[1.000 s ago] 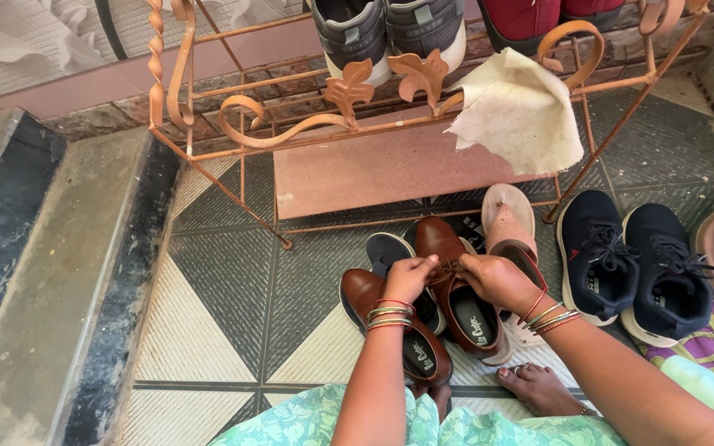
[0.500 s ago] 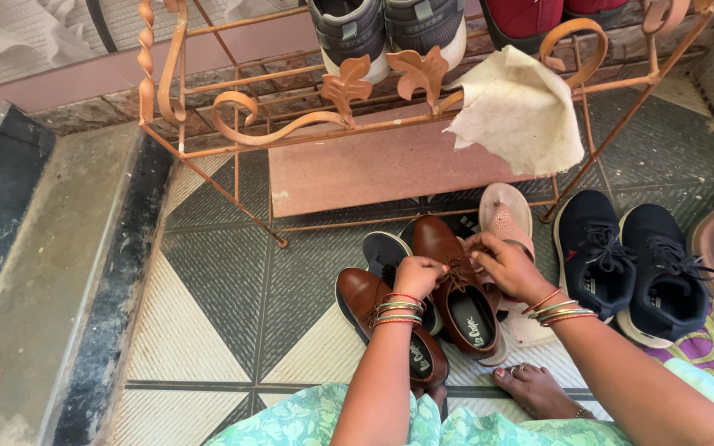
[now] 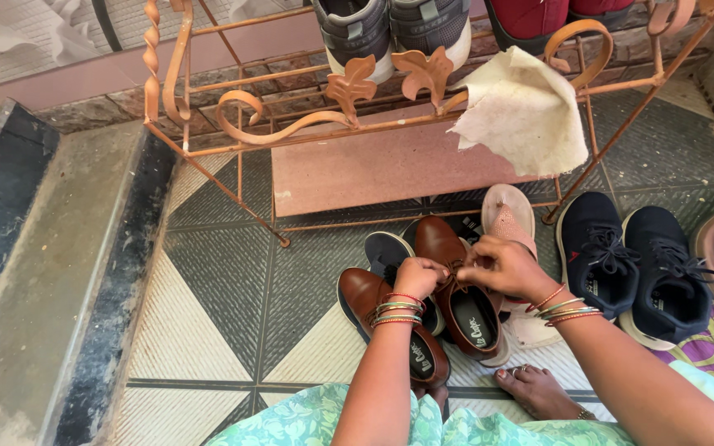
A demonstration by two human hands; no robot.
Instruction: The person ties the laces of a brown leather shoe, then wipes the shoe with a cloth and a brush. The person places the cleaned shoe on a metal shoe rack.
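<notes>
A brown leather lace-up shoe (image 3: 456,285) stands on the tiled floor in front of me, toe pointing away. My left hand (image 3: 417,277) and my right hand (image 3: 499,268) meet over its laces, each pinching a brown lace end. Its partner, a second brown shoe (image 3: 373,299), lies just to the left, partly under my left wrist. Both wrists carry several coloured bangles. A dark blue shoe (image 3: 390,250) peeks out between the two brown ones.
An orange metal shoe rack (image 3: 291,124) stands ahead with grey sneakers (image 3: 390,29) and a pale cloth (image 3: 526,111) on it. Pink sandals (image 3: 510,216) and black sneakers (image 3: 634,256) sit to the right. My bare foot (image 3: 539,388) rests below. A concrete step (image 3: 35,264) runs along the left.
Both hands have kept working the laces of the brown shoe; my right hand lifted toward the toe, then came back in close to my left hand over the knot.
</notes>
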